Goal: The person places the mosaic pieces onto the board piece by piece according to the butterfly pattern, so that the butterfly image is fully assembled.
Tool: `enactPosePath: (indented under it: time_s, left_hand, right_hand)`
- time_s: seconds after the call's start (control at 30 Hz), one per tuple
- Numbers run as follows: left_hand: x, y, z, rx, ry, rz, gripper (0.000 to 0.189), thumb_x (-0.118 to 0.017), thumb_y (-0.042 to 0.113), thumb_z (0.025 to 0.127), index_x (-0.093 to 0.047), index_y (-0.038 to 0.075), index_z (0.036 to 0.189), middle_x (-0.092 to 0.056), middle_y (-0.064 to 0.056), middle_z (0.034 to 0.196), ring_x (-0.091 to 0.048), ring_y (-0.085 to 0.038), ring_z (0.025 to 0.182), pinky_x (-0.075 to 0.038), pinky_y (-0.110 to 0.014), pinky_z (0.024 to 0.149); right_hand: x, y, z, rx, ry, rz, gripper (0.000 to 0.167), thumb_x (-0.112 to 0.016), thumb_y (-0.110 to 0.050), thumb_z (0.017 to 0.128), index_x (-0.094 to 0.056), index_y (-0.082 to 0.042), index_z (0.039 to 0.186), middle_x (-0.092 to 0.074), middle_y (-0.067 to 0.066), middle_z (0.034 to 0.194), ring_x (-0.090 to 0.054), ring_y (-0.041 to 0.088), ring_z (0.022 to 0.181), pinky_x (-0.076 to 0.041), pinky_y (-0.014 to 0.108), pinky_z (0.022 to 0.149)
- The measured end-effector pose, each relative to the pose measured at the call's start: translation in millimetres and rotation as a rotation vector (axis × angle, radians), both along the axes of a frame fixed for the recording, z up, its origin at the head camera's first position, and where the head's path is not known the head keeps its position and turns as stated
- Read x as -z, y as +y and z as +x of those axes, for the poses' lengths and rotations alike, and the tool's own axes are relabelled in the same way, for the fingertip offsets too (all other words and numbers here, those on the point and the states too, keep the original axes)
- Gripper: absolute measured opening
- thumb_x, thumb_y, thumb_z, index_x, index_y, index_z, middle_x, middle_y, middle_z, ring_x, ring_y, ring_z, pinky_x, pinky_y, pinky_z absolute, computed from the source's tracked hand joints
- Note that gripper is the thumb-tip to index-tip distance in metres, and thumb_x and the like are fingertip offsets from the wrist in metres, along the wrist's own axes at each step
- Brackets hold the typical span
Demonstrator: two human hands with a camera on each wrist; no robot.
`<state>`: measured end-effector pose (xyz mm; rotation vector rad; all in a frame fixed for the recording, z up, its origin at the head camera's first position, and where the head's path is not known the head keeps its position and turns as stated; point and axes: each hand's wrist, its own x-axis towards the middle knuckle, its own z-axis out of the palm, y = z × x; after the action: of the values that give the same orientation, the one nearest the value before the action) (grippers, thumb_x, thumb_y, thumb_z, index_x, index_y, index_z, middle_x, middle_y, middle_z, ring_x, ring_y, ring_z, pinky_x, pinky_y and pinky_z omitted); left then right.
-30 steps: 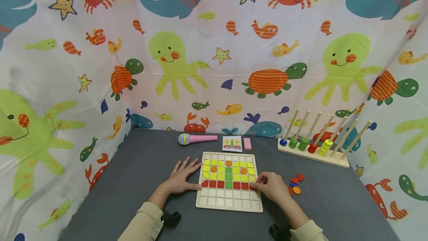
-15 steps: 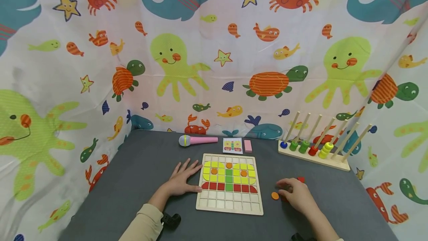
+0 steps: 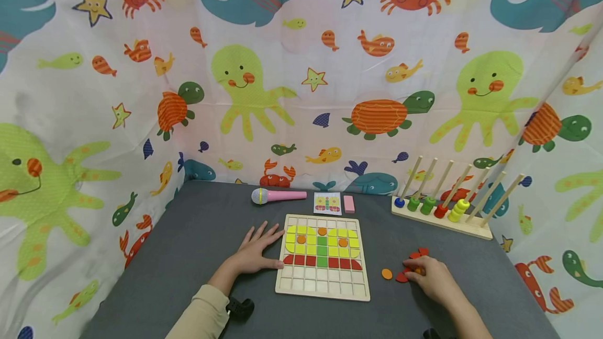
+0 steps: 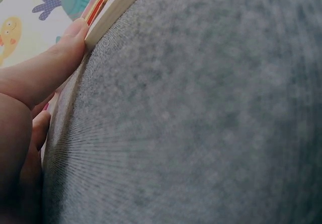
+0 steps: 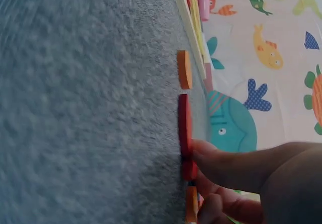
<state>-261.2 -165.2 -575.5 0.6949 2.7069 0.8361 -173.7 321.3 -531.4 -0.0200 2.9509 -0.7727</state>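
Note:
My left hand (image 3: 256, 251) lies with spread fingers at the left edge of a wooden grid board (image 3: 322, 286), thumb on its rim. The board carries yellow, red, green and orange pieces forming a butterfly-like pattern; its lower rows are bare. Right of the board, my right hand (image 3: 433, 276) bends thumb and fingers round a small red piece (image 5: 189, 170) in a loose group on the table. Another red piece (image 3: 402, 277) lies just left of the thumb. An orange disc (image 3: 387, 274) sits apart, nearer the board. The fingers partly hide the other pieces.
Behind the board lie a pink toy microphone (image 3: 279, 196), a pattern card (image 3: 327, 203) and a pink block (image 3: 348, 204). A wooden peg rack (image 3: 476, 228) with coloured rings stands at the back right. A printed sea-animal curtain (image 3: 301, 119) surrounds the grey table (image 3: 198, 234).
My right hand has left the board's right edge, where a red piece now ends the red row, and moved right to the loose pieces. The orange disc has shifted left. My left hand stays put.

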Motion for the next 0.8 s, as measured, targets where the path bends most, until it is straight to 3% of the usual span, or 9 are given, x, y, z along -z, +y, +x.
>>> enactPosePath:
  time_s: [0.23, 0.47, 0.63, 0.8]
  left_hand:
    - [-0.5, 0.6, -0.2, -0.007, -0.002, -0.004, 0.1, -0.07, 0.073, 0.079, -0.029, 0.033, 0.16, -0.018, 0.003, 0.169, 0.003, -0.031, 0.158, 0.009, -0.06, 0.122]
    - [-3.8, 0.5, 1.4, 0.0, 0.011, 0.012, 0.098, -0.071, 0.07, 0.08, -0.03, 0.03, 0.16, -0.02, -0.001, 0.169, 0.001, -0.035, 0.158, 0.007, -0.063, 0.122]
    - [-3.5, 0.2, 1.1, -0.002, 0.009, 0.011, 0.098, -0.07, 0.071, 0.08, -0.031, 0.03, 0.16, -0.02, -0.001, 0.169, 0.001, -0.035, 0.158, 0.008, -0.063, 0.122]
    - [-1.2, 0.2, 0.4, -0.005, 0.004, 0.01, 0.099, -0.07, 0.071, 0.079, -0.03, 0.031, 0.16, -0.019, 0.001, 0.169, 0.002, -0.033, 0.158, 0.007, -0.062, 0.122]
  right_hand:
    - [-0.5, -2.8, -5.6, 0.052, -0.039, -0.034, 0.024, -0.079, -0.022, 0.088, -0.078, -0.008, 0.107, -0.076, 0.007, 0.101, -0.068, 0.02, 0.088, -0.055, 0.047, 0.078]
    - [-4.5, -3.7, -5.5, 0.069, -0.084, -0.028, 0.046, -0.088, -0.038, 0.076, -0.077, -0.006, 0.106, -0.072, -0.001, 0.091, -0.061, 0.016, 0.082, -0.052, 0.042, 0.075]
    - [-4.1, -3.9, -5.4, 0.086, -0.078, -0.084, 0.034, -0.087, -0.028, 0.078, -0.077, -0.006, 0.102, -0.071, -0.004, 0.084, -0.06, 0.011, 0.075, -0.047, 0.031, 0.067]
    - [-3.1, -5.1, -6.7, 0.104, -0.063, -0.114, 0.024, -0.084, -0.025, 0.082, -0.074, -0.007, 0.095, -0.067, -0.003, 0.078, -0.058, 0.013, 0.072, -0.045, 0.03, 0.064]
